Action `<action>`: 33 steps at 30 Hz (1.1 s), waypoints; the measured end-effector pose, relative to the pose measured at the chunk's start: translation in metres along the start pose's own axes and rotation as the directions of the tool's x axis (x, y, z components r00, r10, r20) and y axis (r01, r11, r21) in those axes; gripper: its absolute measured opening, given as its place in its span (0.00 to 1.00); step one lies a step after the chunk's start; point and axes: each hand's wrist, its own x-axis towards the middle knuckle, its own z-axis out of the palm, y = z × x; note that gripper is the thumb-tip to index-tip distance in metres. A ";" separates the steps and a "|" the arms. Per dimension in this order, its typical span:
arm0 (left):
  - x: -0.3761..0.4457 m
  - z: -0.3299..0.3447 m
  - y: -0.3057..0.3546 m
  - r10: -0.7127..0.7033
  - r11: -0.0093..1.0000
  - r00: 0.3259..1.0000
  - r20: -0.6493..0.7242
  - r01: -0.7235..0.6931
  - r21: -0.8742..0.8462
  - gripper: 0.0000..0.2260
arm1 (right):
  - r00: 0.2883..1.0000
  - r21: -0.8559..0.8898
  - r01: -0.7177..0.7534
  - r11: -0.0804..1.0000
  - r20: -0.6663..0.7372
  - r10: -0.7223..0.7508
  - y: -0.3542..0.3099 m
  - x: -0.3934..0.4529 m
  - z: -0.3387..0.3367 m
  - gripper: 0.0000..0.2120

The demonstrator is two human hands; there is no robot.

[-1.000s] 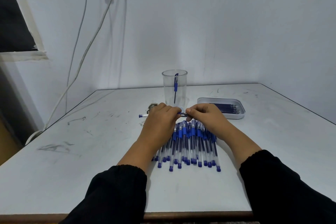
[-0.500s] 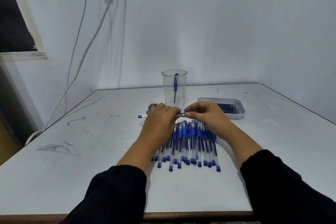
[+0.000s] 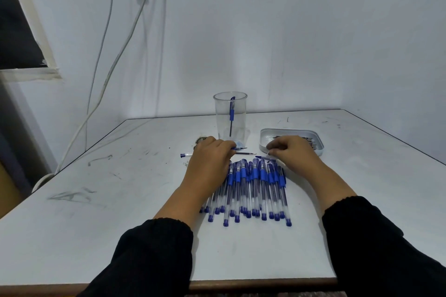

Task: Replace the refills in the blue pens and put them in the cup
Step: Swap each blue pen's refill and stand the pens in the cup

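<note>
Head view: hands (image 3: pixel 251 153) curled, apart.

Pens (image 3: pixel 251 188): clear barrels, blue grips and caps. Cup (image 3: pixel 230 118) transparent. Tray (image 3: pixel 290 133) pale grey. Sleeves (image 3: pixel 154 255) black. Table (image 3: pixel 96 200) white, scuffed.

Clear glossy plastic cup (image 3: pixel 230 113), matt scuffed table (image 3: pixel 120 200) – wood edge, transp. plastic pens (image 3: pixel 253 190)

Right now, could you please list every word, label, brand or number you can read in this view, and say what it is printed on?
No text can be read.
pens on the table: any barrel print is too small and blurred to read.
cup: clear plastic, no marking visible.
tray: no label visible.
wall: no sign.
</note>
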 end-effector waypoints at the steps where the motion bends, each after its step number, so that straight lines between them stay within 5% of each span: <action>1: 0.000 0.000 0.000 -0.001 1.000 1.000 -0.001 0.001 -0.002 0.06 | 1.000 -0.042 -0.003 0.999 0.013 0.003 0.001 0.000 0.002 0.06; 13: 0.000 0.000 0.001 0.003 1.000 1.000 0.007 -0.003 -0.009 0.06 | 0.999 -0.314 0.041 0.949 0.015 -0.038 0.003 0.005 0.012 0.08; 26: -0.001 0.000 0.001 -0.003 1.000 1.000 0.023 0.003 -0.006 0.07 | 0.999 -0.268 0.033 0.963 0.025 -0.028 0.003 0.006 0.012 0.09; 33: -0.001 -0.002 0.002 -0.024 0.999 0.999 0.043 0.025 -0.026 0.13 | 0.982 -0.051 0.161 0.986 -0.096 -0.165 -0.015 -0.004 0.007 0.10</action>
